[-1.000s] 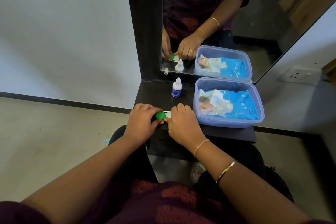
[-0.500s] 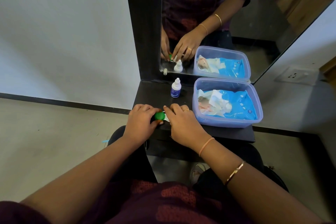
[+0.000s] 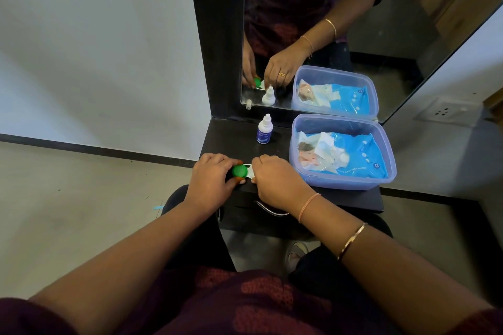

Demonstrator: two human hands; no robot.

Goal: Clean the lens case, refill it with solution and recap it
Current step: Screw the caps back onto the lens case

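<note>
The lens case [image 3: 249, 170] is white with a green cap [image 3: 239, 170] on its left side and rests at the front edge of the dark shelf [image 3: 228, 139]. My left hand [image 3: 212, 182] grips the green cap with thumb and fingers. My right hand [image 3: 275, 179] is closed over the right side of the case and hides that side and its cap. A small white solution bottle [image 3: 264, 130] with a blue label stands upright behind the case, its nozzle bare.
A clear blue plastic box [image 3: 381, 160] holding a blue wet-wipes pack and crumpled tissue sits at the right of the shelf. A mirror [image 3: 381, 8] behind reflects hands, bottle and box. A small white cap [image 3: 248, 104] shows in the mirror. A drawer handle [image 3: 272, 211] is below.
My right hand has curled more tightly over the right side of the case. My left hand stays on the green cap. The view shifted slightly.
</note>
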